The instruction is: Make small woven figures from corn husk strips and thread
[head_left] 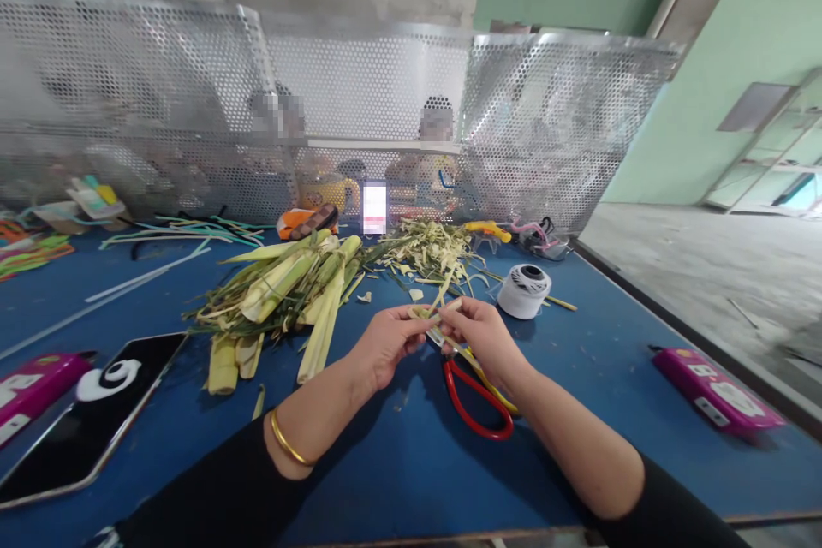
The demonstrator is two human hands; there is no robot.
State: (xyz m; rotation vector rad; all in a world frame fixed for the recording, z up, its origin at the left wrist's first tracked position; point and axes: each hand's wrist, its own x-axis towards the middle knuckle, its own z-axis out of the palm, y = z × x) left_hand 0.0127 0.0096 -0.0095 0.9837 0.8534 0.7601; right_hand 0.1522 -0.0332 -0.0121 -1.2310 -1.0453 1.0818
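The left hand [389,341] and right hand [483,332] are pinched nearly closed at the fingertips, gripping a pale strip [442,293] between them, above the counter [398,479]. Scissors [493,434] (red loop visible, blades mostly hidden) lie at 5 o'clock from the hands. Thread spool [521,298]: 2 o'clock. Husk bundle [273,287]: 10 o'clock. Shredded scraps [424,250]: 12 o'clock.

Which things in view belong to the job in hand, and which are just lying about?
Likely the job: pale strip pinched by left hand and right hand; husk pile; shreds; red-handled scissors; perhaps white spool.

Apparently lying about: phone, left; purple case, right; coloured strips, back left.
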